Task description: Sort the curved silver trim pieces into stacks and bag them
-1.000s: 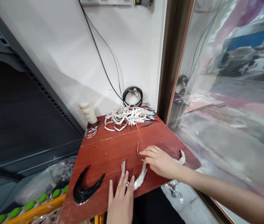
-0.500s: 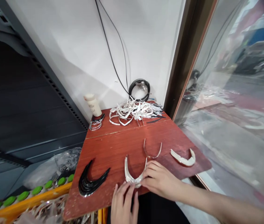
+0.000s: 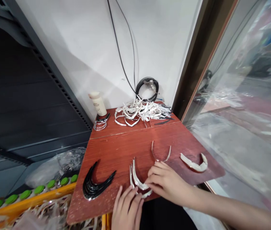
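At the near edge of the red-brown table (image 3: pixel 116 145), the left hand (image 3: pixel 127 207) lies loosely open, fingertips at the near bend of some pale curved strips (image 3: pixel 137 180). Against their right side, the right hand (image 3: pixel 166 183) is half curled; whether it pinches one cannot be told. One outer strip (image 3: pixel 147 194) sits apart, nearest the edge, so a drag nearward could tip it off. Just beyond the right hand, its knuckles could knock a lone thin strip (image 3: pixel 154 155). Farther left, a wide sweep might scatter the nested black strips (image 3: pixel 89 189).
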A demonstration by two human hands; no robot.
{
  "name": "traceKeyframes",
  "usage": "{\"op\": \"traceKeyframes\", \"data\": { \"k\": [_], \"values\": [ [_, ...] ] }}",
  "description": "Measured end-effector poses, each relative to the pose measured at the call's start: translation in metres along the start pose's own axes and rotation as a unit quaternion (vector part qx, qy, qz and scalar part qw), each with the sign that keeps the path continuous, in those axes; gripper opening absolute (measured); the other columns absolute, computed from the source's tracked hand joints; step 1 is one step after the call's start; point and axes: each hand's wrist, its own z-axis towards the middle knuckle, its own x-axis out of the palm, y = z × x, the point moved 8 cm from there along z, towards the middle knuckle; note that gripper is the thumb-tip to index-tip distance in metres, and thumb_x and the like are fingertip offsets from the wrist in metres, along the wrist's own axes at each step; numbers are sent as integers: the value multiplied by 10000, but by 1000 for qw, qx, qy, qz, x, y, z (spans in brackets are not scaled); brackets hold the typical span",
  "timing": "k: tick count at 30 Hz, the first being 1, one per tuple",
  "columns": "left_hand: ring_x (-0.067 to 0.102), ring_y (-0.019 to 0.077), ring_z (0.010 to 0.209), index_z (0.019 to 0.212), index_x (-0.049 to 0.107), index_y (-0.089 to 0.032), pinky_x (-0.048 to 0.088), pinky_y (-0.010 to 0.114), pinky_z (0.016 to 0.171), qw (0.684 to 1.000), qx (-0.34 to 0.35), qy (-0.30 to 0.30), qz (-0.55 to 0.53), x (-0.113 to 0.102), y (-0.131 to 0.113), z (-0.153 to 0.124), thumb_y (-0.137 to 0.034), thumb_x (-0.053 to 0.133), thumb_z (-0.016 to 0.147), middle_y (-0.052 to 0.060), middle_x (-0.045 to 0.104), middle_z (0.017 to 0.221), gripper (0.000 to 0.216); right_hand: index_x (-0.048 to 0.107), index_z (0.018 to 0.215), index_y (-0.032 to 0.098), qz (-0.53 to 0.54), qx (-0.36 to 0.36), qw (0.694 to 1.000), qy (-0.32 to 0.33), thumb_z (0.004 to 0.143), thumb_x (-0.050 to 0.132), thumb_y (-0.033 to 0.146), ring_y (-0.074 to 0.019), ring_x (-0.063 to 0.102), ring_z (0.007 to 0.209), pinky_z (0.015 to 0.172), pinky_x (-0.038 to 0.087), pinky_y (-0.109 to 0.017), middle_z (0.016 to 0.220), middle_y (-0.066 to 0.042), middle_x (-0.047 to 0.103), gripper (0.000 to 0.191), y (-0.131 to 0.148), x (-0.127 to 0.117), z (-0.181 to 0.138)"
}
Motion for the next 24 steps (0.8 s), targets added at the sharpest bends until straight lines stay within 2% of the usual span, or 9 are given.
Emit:
{"op": "traceKeyframes", "data": {
  "k": [5, 8, 12, 15, 17, 19, 22, 24],
  "values": [
    [654, 114, 1051, 1139, 640, -245, 167, 355, 1234, 1000, 16, 3, -8, 2, -1, 1, -191, 611, 863, -45, 737, 1057, 283, 673, 875, 225, -58, 9, 998, 31, 944, 587, 272, -178, 516, 876, 827, 371, -333, 863, -12, 635, 120, 0, 9, 5],
    [646, 116, 1054, 1220, 603, -193, 170, 347, 1233, 1000, -11, 6, 3, 6, 2, 1, -205, 618, 861, -16, 727, 1057, 359, 671, 847, 216, -72, 19, 996, 44, 951, 573, 264, -184, 514, 862, 804, 371, -335, 841, -17, 637, 150, 5, 15, 4],
    [637, 113, 1065, 1165, 640, -253, 163, 355, 1232, 1000, -13, 16, 6, 12, 0, -1, -206, 605, 869, -33, 707, 1023, 303, 688, 901, 235, 5, 9, 998, 69, 966, 551, 259, -163, 543, 843, 794, 389, -302, 842, 0, 664, 153, 6, 9, 8],
    [627, 127, 1098, 1125, 658, -269, 277, 360, 1194, 1000, -24, -4, 8, 12, 2, -4, -194, 593, 874, 0, 695, 1050, 270, 687, 952, 237, 9, 44, 998, 46, 966, 551, 259, -161, 564, 861, 825, 394, -305, 879, -4, 675, 139, -20, -18, 15],
    [616, 140, 1134, 1131, 658, -260, 343, 351, 1158, 1000, -14, -9, 24, 14, 2, -5, -186, 585, 875, 27, 688, 1119, 276, 677, 938, 228, -61, 108, 992, 29, 899, 649, 301, -202, 555, 910, 839, 388, -346, 928, -23, 665, 88, -50, -39, 16],
    [608, 145, 1157, 1150, 654, -246, 337, 334, 1159, 999, 17, -9, 39, 17, 0, -5, -195, 579, 876, 26, 683, 1184, 289, 670, 923, 221, -125, 153, 979, 54, 829, 721, 322, -237, 544, 940, 838, 386, -375, 968, -38, 656, 148, -75, -48, 15],
    [615, 150, 1150, 1157, 658, -232, 273, 322, 1191, 998, 36, -24, 43, 20, 0, -4, -217, 574, 875, -7, 694, 1197, 295, 660, 891, 206, -171, 146, 970, 90, 889, 635, 258, -235, 552, 949, 877, 375, -392, 968, -43, 662, 57, -89, -45, 16],
    [630, 153, 1122, 1133, 670, -232, 258, 320, 1197, 998, 39, -37, 45, 20, 1, -3, -215, 574, 871, -23, 711, 1169, 280, 640, 884, 192, -182, 120, 973, 75, 949, 529, 208, -219, 559, 945, 938, 350, -406, 945, -45, 663, 130, -83, -47, 21]
  ]
}}
